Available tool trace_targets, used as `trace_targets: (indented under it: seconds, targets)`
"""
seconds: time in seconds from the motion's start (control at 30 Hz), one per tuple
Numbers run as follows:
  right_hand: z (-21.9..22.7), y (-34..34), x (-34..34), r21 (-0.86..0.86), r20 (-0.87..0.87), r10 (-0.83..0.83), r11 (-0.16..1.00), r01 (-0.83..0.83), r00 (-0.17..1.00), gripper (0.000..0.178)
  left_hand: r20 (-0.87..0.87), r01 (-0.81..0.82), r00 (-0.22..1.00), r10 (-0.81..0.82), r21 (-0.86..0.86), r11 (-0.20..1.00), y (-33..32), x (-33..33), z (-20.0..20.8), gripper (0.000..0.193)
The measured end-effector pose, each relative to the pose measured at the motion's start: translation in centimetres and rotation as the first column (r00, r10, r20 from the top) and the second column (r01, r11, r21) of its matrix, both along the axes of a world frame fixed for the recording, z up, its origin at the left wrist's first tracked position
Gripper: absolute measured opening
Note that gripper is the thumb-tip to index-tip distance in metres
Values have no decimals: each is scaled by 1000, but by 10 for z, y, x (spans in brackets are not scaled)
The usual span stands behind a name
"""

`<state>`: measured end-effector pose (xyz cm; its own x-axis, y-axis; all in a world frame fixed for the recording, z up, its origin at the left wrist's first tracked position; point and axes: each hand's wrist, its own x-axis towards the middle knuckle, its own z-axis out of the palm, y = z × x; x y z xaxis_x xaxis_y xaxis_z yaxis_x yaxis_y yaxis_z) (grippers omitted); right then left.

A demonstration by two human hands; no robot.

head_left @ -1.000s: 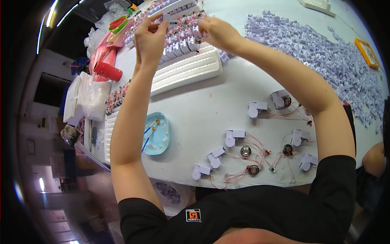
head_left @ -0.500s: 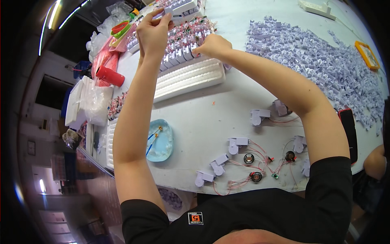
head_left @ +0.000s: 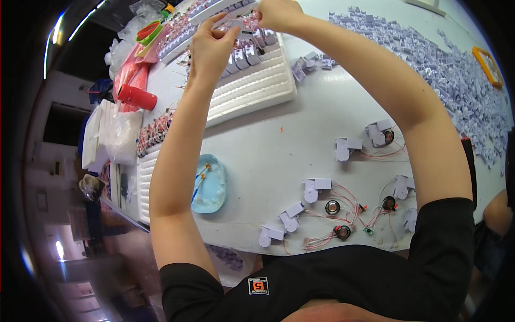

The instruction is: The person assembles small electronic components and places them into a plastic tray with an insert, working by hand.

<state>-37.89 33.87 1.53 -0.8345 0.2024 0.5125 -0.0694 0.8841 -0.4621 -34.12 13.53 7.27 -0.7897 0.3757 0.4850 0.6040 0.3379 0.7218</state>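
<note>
Left hand (head_left: 210,47) and right hand (head_left: 278,13) raised together at the far edge of the tabletop (head_left: 300,129), fingertips pinched from either side on a small white plastic piece (head_left: 236,23) held just above the ribbed white foam tray (head_left: 248,86). Piece angular and matte, largely covered by the fingers, so exact form hard to make out; possibly a thin wire trailing from it. Right hand partly cut off by the top of the frame. Foam tray grooved in long parallel rows, its far rows filled with upright white parts bearing red wires, near rows bare. Beside the tray, a few loose white pieces (head_left: 310,60). Across the right side, a wide heap of pale lilac-white plastic bits (head_left: 429,59), jagged and densely scattered, with an orange rectangular frame (head_left: 487,65) at its far rim. Nearer the body, several white brackets joined by thin red wires to small round black-and-metal speakers (head_left: 332,207), lying flat and apart. Left of these, a shallow light-blue dish (head_left: 212,188), glossy, holding two slim orange-tipped tools. Farther left, a second foam tray (head_left: 147,177) mostly hidden by the left forearm, red-wired parts along its upper edge, plus a red cylinder (head_left: 137,97) and crumpled clear plastic bags (head_left: 115,134).
</note>
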Motion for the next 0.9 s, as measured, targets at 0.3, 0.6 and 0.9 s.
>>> trace_targets:
  seconds: [0.3, 0.6, 0.9]
  targets:
    - [13, -5, -53, 369, -236, 375, 888, -274, 897, 6, -239, -177, 970, 42, -578, 797, 13, 27, -20, 35]
    - [2, -2, -71, 373, -233, 408, 876, -307, 883, 9, -312, -225, 949, -53, -782, 582, 48, 11, -9, 32]
    - [12, -13, -54, 379, -166, 357, 884, -274, 919, 9, -269, -304, 951, 151, -741, 599, 43, -21, -22, 24]
